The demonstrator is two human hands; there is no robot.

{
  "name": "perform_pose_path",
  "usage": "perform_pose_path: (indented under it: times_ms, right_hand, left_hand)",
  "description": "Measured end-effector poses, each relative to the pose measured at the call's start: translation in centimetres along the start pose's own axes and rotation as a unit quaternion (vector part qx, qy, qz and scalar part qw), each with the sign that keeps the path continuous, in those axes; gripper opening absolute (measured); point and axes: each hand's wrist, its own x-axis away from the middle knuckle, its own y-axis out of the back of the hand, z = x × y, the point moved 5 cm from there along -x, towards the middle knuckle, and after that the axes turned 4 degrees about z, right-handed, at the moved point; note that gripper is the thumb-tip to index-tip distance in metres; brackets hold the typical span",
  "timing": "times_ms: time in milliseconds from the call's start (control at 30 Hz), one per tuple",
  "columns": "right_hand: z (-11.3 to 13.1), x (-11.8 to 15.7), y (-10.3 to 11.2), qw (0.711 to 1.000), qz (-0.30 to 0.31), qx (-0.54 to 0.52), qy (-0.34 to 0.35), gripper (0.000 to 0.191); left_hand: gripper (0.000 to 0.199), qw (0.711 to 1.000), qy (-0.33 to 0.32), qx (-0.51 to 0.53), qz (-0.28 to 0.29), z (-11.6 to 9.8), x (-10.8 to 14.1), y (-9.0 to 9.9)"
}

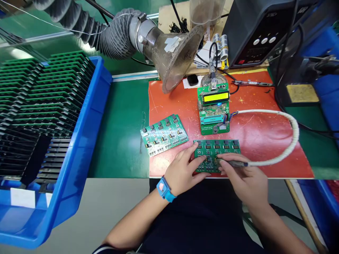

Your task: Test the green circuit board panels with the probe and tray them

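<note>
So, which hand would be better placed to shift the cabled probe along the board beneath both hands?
Right hand, probably: it holds the probe over the board, the cable loops off that side, and the left hand rests on the board's left part.

- Behind the left hand (pixel 182 173)'s fingers: light-blue square watch (pixel 162 187), pinkish marking, bright blue strap (pixel 170 196).
- Farther behind those fingers: dark sleeve (pixel 107 249), white-striped edge.
- Nearer the body than the fingers: dark navy clothing (pixel 201 218).
</note>
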Motion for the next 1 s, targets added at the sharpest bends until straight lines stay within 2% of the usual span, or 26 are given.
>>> perform_pose_path:
  times_ms: [167, 367, 667, 1000]
  right_hand:
    - [-0.4, 0.1, -0.7, 0.999, 0.007, 0.042, 0.010, 0.012]
    - [-0.5, 0.1, -0.6, 0.999, 0.010, 0.038, 0.022, 0.009]
    - [1.3, -0.9, -0.8, 0.988, 0.009, 0.113, 0.109, 0.009]
    - [1.2, -1.0, -0.9, 0.988, -0.003, 0.104, 0.113, 0.005]
  left_hand:
    - [0.046, 1.000, 0.001, 0.000, 0.001, 0.0, 0.0, 0.0]
    - [0.046, 1.000, 0.002, -0.004, -0.003, 0.0, 0.0, 0.1]
    - [0.046, 1.000, -0.006, -0.011, -0.015, -0.2, 0.0, 0.2]
    - [0.048, 1.000, -0.003, -0.008, -0.009, -0.1, -0.1, 0.3]
